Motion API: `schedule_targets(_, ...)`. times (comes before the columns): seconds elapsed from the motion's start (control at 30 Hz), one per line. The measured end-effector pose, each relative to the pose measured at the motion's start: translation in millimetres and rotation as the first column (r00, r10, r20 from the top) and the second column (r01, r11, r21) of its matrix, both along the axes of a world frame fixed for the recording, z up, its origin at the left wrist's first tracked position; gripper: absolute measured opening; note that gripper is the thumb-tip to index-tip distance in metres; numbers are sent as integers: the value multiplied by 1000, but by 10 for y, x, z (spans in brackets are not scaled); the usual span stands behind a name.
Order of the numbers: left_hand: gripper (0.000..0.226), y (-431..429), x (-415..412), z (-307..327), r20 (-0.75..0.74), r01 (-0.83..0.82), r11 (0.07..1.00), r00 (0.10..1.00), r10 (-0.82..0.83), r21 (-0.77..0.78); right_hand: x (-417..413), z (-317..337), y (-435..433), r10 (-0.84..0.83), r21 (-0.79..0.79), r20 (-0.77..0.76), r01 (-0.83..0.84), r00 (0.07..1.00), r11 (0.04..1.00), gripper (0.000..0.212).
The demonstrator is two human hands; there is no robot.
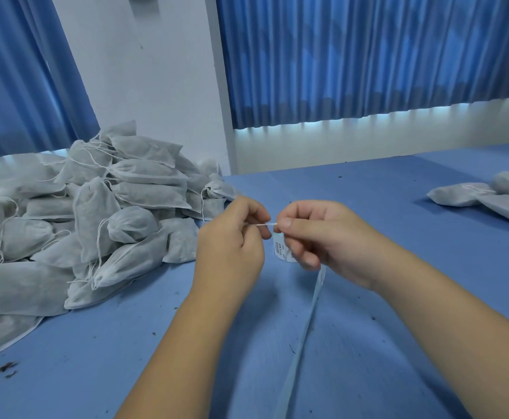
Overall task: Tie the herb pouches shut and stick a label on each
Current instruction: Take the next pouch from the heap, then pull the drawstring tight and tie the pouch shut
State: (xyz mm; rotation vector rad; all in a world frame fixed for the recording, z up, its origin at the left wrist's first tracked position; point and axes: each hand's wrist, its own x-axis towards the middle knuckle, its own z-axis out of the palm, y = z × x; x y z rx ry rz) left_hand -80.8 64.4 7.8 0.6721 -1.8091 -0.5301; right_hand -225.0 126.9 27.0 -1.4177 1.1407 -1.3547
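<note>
Both forearms reach in from the bottom edge and meet above the middle of the blue cloth-covered table (pixel 398 297), the hands held up off its surface and close together, knuckles turned outward. The left hand (pixel 232 237) is curled into a loose fist, thumb and forefinger pinching one end of a thin white strand (pixel 263 225) that runs taut and level across the small gap between the hands. The right hand (pixel 316 237) pinches the other end with its thumb laid flat over its bent forefinger, the lower fingers folded in beneath. Just below that pinch hangs a small white printed label (pixel 278 247), its dark print facing the camera; the strand may be the label's own upper edge seen side-on, though the view is too fine to settle it. From under the right hand's curled fingers a long pale translucent backing ribbon (pixel 304 337) trails down towards the bottom of the frame. A large pile of white non-woven drawstring pouches (pixel 96 213) lies heaped on the table's left side, near the left hand but apart from it. A few more filled white pouches (pixel 489 196) lie well off at the right edge. Dark herb crumbs (pixel 6 366) dot the cloth. Pleated blue curtains (pixel 368 55) hang behind, either side of a white wall (pixel 156 86).
</note>
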Motion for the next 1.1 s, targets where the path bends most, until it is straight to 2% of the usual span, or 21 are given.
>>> schedule_targets(0.07, 31, 1, 23, 21, 13, 22, 999, 1000, -23, 44, -38, 27, 12, -50, 1, -45, 50, 998, 999, 20)
schedule_targets(0.13, 25, 11, 34, 32, 38, 62, 993, 997, -66, 102, -69, 61, 26, -168, -44, -136, 163, 976, 986, 17)
schedule_targets(0.27, 17, 57, 19, 45, 131, 153, 966, 974, -183, 210, -71, 93, 42, -353, -232, -301, 291, 886, 928, 14)
schedule_targets(0.33, 22, 80, 2, 62, 126, 201, 943, 962, -241, 264, -42, 83, 49, -394, -302, -327, 300, 859, 905, 12)
schedule_targets(0.47, 28, 108, 22, 137, -68, 333, 862, 940, -333, 381, -16, 58, 36, -470, -373, -276, 358, 838, 856, 18)
schedule_targets(0.6, 25, 91, 71, 187, -239, 455, 811, 889, -391, 367, 4, 27, 23, -487, -377, -243, 381, 839, 844, 18)
schedule_targets(0.73, 25, 58, 78, 182, -314, 440, 824, 888, -337, 357, 47, -38, 2, -446, -349, -275, 344, 851, 872, 16)
schedule_targets(0.8, 27, 52, 74, 164, -249, 343, 879, 930, -269, 332, 66, -50, 8, -413, -349, -343, 294, 843, 890, 14)
schedule_targets(0.87, 28, 73, 67, 150, -92, 232, 939, 972, -215, 256, 77, -50, 18, -390, -358, -412, 247, 824, 901, 14)
schedule_targets(1.0, 17, 116, 22, 118, 228, 137, 990, 963, -140, 32, 48, 29, 72, -426, -402, -467, 243, 775, 883, 19)
schedule_targets(1.1, 21, 128, 7, 120, 257, 131, 991, 957, -133, 25, 0, 101, 112, -455, -429, -382, 282, 804, 858, 19)
